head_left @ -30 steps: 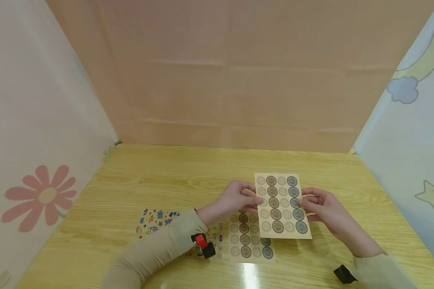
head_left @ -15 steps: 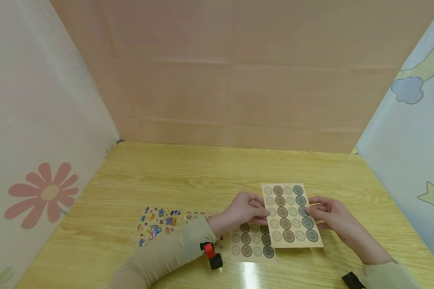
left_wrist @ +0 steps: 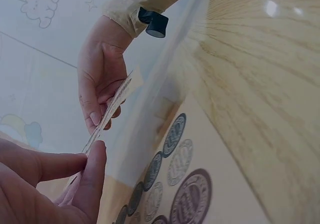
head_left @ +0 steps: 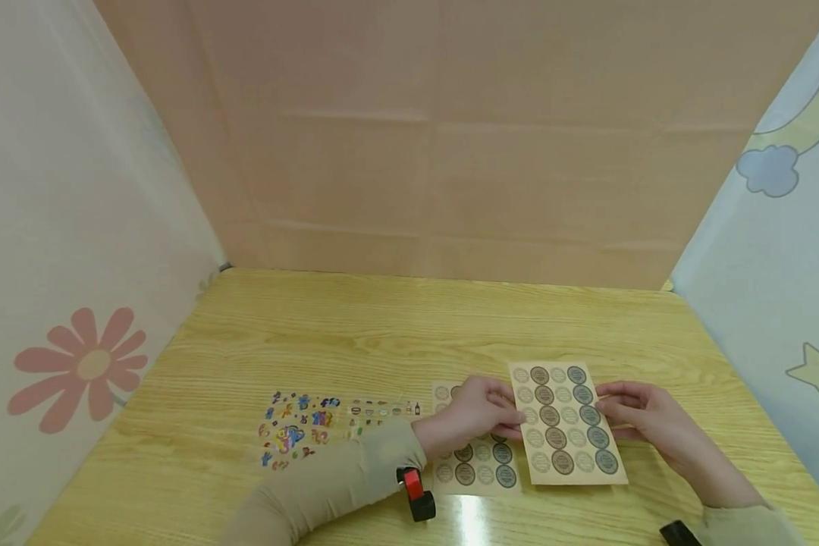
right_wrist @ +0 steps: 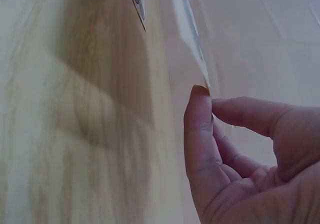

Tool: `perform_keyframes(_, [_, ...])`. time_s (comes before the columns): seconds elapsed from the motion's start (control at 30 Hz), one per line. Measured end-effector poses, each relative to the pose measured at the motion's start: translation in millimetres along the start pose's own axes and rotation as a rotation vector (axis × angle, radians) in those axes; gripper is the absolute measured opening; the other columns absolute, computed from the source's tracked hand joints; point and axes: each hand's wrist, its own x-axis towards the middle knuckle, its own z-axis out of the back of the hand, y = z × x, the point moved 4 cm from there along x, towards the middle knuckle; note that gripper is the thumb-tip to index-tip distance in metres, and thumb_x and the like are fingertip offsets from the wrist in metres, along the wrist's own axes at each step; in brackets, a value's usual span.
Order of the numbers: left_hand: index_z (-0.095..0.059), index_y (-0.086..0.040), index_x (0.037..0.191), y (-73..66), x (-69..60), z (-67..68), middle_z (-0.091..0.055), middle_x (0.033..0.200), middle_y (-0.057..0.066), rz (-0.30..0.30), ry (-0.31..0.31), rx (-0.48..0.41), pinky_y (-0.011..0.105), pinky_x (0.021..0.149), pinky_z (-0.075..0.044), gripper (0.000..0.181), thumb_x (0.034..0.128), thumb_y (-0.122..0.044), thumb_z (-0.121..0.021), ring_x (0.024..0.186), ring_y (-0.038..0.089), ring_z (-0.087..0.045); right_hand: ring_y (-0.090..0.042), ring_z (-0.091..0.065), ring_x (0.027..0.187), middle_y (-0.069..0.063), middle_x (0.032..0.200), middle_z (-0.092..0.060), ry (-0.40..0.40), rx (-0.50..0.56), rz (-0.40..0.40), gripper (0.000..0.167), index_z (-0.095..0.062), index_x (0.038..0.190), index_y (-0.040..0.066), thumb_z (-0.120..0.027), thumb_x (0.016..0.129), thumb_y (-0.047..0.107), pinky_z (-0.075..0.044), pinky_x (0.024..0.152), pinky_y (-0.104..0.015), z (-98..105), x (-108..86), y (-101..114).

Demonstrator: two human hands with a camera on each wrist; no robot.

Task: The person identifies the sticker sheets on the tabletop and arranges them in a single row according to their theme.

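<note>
Both hands pinch opposite side edges of a cream sticker sheet [head_left: 568, 436] printed with columns of round stickers. The left hand [head_left: 476, 413] grips its left edge between thumb and fingers. On the right edge, the right hand [head_left: 644, 415] does the same. In the left wrist view the sheet [left_wrist: 116, 100] appears nearly edge-on, above the table. A second sheet of round stickers [head_left: 474, 485] lies on the table, partly hidden under the left hand. The right wrist view shows thumb and fingers of the right hand [right_wrist: 240, 159] closed on the sheet's edge.
Left of the second sheet lie a sheet of small food-like pictures [head_left: 382, 409] and a sheet of colourful cartoon stickers [head_left: 290, 432], both partly covered by the left sleeve [head_left: 341, 474]. Printed cloth walls surround the wooden table [head_left: 355, 311] at the back and sides.
Both hands have carried the held sheet to the right and lower, nearer the table's front. More of the food-picture sheet now shows beside the left sleeve. The grip stays the same.
</note>
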Motion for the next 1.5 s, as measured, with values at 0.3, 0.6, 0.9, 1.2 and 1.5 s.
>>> perform_keyframes(0.3, [-0.062,0.005,0.093,12.2,0.8,-1.0,-0.066,0.075,0.014,0.025,-0.002,-0.038,0.032,0.063,-0.059,0.016,0.0805,0.013,-0.067,0.067,0.031,-0.069,-0.017,-0.066,0.083,-0.005,0.096,-0.066,0.061,0.031,-0.059,0.038,-0.047,0.12,-0.015,-0.058,0.097,0.012,-0.058,0.07,-0.037,2,-1.7,-15])
perform_keyframes(0.6, [-0.062,0.007,0.099,9.8,-2.5,0.5,-0.067,0.08,0.016,0.035,0.031,-0.066,0.035,0.068,-0.059,0.019,0.0819,0.013,-0.064,0.073,0.031,-0.07,-0.019,-0.067,0.081,-0.007,0.095,-0.067,0.059,0.025,-0.08,0.038,-0.048,0.119,-0.016,-0.059,0.096,0.012,-0.058,0.069,-0.037,4,-0.3,-22])
perform_keyframes(0.9, [-0.06,0.007,0.103,10.3,-2.6,-0.5,-0.066,0.085,0.018,0.053,0.04,-0.063,0.035,0.068,-0.059,0.022,0.0822,0.013,-0.063,0.076,0.03,-0.069,-0.017,-0.066,0.079,-0.006,0.094,-0.068,0.049,0.008,-0.096,0.038,-0.051,0.119,-0.016,-0.061,0.095,0.012,-0.058,0.068,-0.035,7,2.0,-26])
perform_keyframes(1.2, [-0.06,0.006,0.106,12.6,-2.6,1.5,-0.068,0.086,0.017,0.088,0.041,-0.08,0.036,0.07,-0.059,0.024,0.0831,0.013,-0.063,0.077,0.031,-0.069,-0.019,-0.068,0.083,-0.009,0.096,-0.069,0.073,0.052,-0.073,0.035,-0.053,0.116,-0.019,-0.059,0.095,0.008,-0.058,0.073,-0.036,9,4.3,-27])
perform_keyframes(1.5, [-0.058,0.007,0.114,12.8,-7.1,2.8,-0.068,0.089,0.016,0.119,0.046,-0.066,0.033,0.073,-0.058,0.031,0.0836,0.01,-0.064,0.081,0.029,-0.069,-0.021,-0.069,0.085,-0.01,0.098,-0.07,0.092,0.082,-0.086,0.035,-0.053,0.117,-0.02,-0.058,0.095,0.007,-0.058,0.074,-0.036,9,2.7,-30])
